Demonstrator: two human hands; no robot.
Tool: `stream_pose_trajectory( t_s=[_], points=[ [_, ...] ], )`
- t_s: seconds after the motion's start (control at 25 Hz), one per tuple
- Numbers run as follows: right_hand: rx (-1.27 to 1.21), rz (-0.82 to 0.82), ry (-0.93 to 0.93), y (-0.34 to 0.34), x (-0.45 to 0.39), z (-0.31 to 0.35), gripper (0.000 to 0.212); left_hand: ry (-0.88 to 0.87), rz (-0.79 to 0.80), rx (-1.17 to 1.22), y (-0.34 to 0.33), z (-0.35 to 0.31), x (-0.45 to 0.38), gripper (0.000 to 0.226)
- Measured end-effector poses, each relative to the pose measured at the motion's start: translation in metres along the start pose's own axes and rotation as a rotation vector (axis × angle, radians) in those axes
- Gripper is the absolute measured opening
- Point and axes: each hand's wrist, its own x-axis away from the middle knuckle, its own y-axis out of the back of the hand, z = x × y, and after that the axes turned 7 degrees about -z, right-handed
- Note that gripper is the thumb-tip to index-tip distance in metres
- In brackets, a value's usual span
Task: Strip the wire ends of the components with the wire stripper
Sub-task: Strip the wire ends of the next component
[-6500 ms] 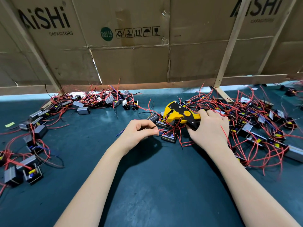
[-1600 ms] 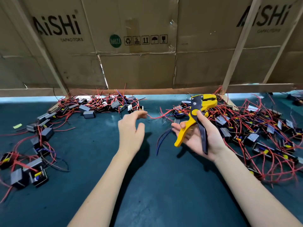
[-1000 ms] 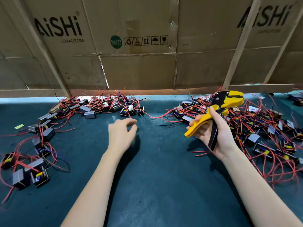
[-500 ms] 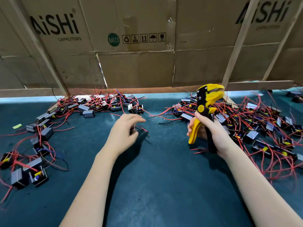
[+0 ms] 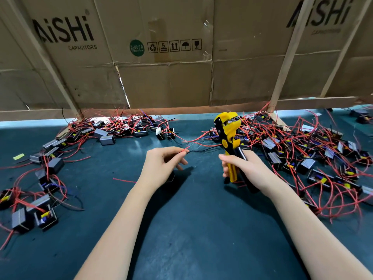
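My right hand grips the handles of the yellow and black wire stripper, which stands upright with its jaws at the top, over the green table mat. My left hand pinches a thin red wire between thumb and forefinger, its tip pointing right toward the stripper. A dark component partly shows under that hand. The wire tip and the stripper jaws are apart.
A pile of small black and grey components with red wires covers the right of the mat. Another pile lies at the back left, with more components at the left edge. Cardboard sheets on wooden struts wall the back.
My left hand has picked up a wire from the mat and now pinches it. My right hand has turned the stripper upright and brought it slightly nearer the left hand.
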Motion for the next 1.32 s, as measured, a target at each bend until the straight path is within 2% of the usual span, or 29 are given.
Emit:
stream_pose_trajectory(
  t_s=[0.16, 0.36, 0.72, 1.2, 1.32],
  points=[
    [0.747, -0.499, 0.326, 0.006, -0.004, -0.009, 0.04, 0.042, 0.121, 0.125, -0.004, -0.005, 0.004, 0.018],
    [1.101, -0.705, 0.311, 0.011, -0.01, -0.017, 0.047, 0.067, 0.248, 0.249, -0.008, -0.011, 0.008, 0.02],
    [1.207, -0.637, 0.476, 0.002, -0.009, -0.018, 0.052, 0.079, 0.264, 0.236, -0.015, -0.014, 0.011, 0.024],
    [1.198, -0.564, 0.443, 0.002, -0.004, -0.01, 0.043, 0.126, 0.263, 0.199, -0.016, -0.016, 0.01, 0.022],
    [1.234, -0.577, 0.391, 0.001, -0.005, -0.009, 0.049, 0.123, 0.266, 0.187, -0.016, -0.015, 0.01, 0.022]
  ],
)
